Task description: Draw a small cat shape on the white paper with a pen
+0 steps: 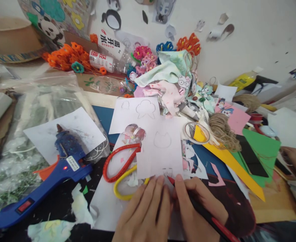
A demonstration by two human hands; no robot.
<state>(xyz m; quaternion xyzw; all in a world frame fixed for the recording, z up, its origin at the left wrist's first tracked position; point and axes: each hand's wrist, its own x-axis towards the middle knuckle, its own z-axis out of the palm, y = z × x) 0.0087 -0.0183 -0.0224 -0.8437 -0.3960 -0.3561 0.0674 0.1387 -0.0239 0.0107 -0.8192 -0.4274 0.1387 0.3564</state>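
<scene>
My left hand (145,211) lies flat on a sheet of white paper (171,154), its fingers stretched out and close together. My right hand (195,205) grips a black and red pen (200,208), its tip touching the paper near a small, partly drawn sketch. Higher on the sheet is a faint outline of a head with two pointed ears. Another paper (134,114) with a cloud-like drawing lies behind it. Scissors with red and yellow handles (121,164) rest left of the sheet, their blades hidden beneath paper.
A blue glue gun (62,178) with a lit red light lies at left. Fabric scraps (168,77), a twine ball (222,129), a tape roll (197,132) and a yellow strip (236,168) crowd the back and right. Another person's hand (295,161) is at the right edge.
</scene>
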